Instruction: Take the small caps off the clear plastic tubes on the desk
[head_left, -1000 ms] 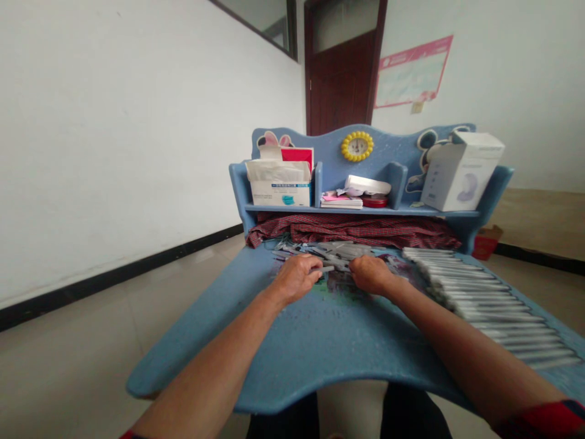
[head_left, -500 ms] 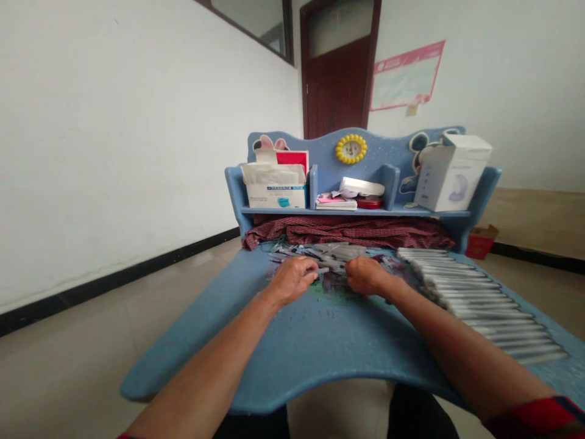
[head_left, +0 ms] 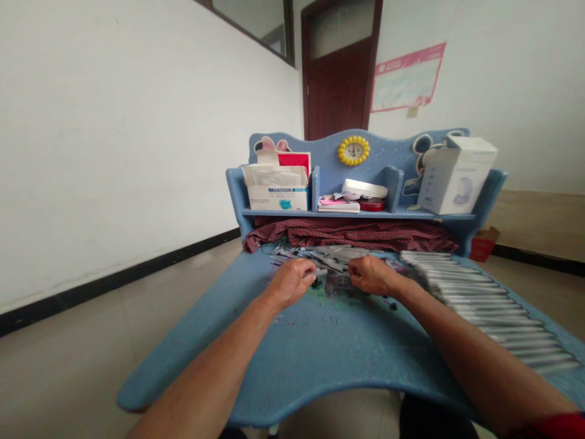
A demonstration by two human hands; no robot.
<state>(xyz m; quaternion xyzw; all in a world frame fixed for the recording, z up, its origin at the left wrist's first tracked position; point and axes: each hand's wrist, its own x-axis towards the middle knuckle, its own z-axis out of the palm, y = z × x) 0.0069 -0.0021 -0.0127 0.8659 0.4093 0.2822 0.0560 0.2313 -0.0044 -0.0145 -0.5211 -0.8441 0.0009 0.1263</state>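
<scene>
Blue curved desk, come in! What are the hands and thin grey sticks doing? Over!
Left hand pinching a pale stick; right hand curled, contents hidden. Thin grey sticks heaped beyond. Small black bits near both hands.

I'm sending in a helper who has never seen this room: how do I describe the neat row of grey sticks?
Find the blue desk with a shelf across its back. On the desk's right side, in front of the tall white box, lies the row of slim grey sticks. They lie side by side, unlike the jumbled pile at the middle.
</scene>
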